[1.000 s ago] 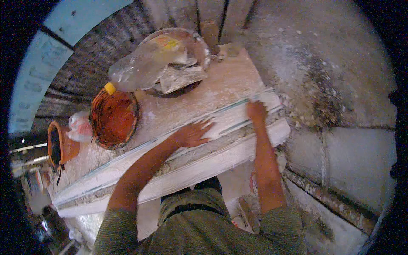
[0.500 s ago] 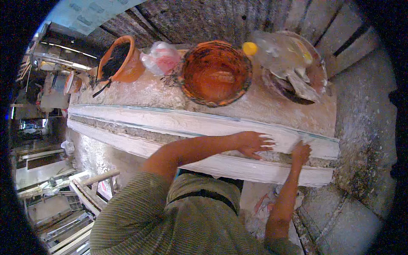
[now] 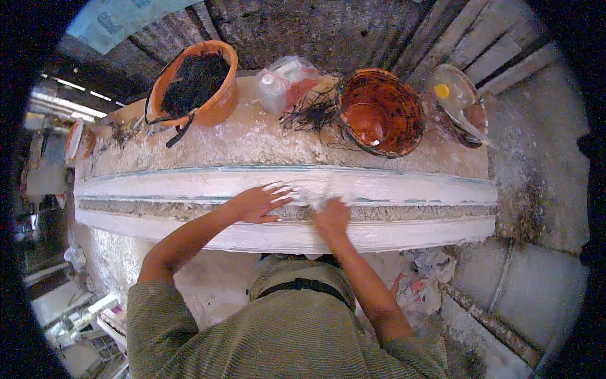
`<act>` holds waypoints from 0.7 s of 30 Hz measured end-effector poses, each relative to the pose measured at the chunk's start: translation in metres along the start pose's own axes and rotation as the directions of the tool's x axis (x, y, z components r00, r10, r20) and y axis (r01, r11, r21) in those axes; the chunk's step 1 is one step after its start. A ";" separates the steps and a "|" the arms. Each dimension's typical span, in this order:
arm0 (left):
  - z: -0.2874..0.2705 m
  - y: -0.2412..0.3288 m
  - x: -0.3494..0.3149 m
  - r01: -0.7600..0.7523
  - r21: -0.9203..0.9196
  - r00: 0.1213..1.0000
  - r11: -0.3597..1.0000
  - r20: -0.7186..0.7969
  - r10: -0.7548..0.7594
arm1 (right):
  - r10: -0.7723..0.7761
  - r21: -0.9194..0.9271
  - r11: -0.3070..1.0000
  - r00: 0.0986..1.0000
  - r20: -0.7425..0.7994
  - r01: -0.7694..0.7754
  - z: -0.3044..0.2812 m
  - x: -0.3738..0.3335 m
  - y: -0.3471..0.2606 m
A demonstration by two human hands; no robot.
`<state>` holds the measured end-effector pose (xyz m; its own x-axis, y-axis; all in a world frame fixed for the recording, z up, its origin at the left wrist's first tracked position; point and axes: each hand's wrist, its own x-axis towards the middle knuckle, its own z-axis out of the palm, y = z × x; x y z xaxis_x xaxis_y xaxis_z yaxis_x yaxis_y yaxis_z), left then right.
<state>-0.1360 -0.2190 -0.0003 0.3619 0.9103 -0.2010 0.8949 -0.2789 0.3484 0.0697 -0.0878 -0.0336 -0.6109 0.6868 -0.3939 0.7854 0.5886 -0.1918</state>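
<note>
Here's my left hand point(image 3: 262, 202), just left of the middle of the frame, palm down and fingers spread open, the fingertips coated white and lying over the long upper white strip point(image 3: 404, 185). That strip runs right across the middle of the picture, bowed by the lens, teal lines along both its edges. And my right hand point(image 3: 332, 215), near the centre, fingers bent in, blurred at the tips over the strip's near edge; whether it grips anything, I cannot tell. Just below runs a rough grey band point(image 3: 404, 213), then the lower white strip point(image 3: 404, 234), my right wrist above it. Up at the upper left of the frame, on the dusty worktable point(image 3: 208, 148), there's an orange bucket point(image 3: 218, 112) packed with black fibres point(image 3: 196, 82). Top centre, a clear plastic bag point(image 3: 287, 82) showing white and red, with loose dark strands point(image 3: 309, 115) beside it. Right of those, a stained orange tub point(image 3: 360, 110), its mouth facing me, and at the upper right a yellow cap point(image 3: 442, 91) by a round pan point(image 3: 483, 117). Bottom centre, my striped shirt point(image 3: 271, 335) and black belt point(image 3: 309, 285).
</note>
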 end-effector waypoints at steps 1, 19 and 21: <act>-0.003 -0.007 -0.019 0.021 0.010 0.999 1.000 0.025 -0.021 | -0.117 0.003 0.993 0.989 0.092 0.118 0.003 -0.003 -0.025; -0.033 -0.069 -0.054 0.002 0.018 0.970 1.000 0.244 -0.006 | -0.403 0.018 0.914 0.905 0.133 0.405 -0.004 -0.004 -0.054; -0.030 -0.069 -0.039 -0.025 -0.008 0.967 1.000 0.252 0.026 | -0.381 0.027 0.924 0.924 -0.026 0.382 -0.005 -0.006 -0.075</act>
<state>-0.2194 -0.2259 0.0115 0.4395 0.7960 -0.4162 0.8834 -0.2994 0.3604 0.0136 -0.1338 -0.0128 -0.8664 0.4216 -0.2676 0.4952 0.7942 -0.3521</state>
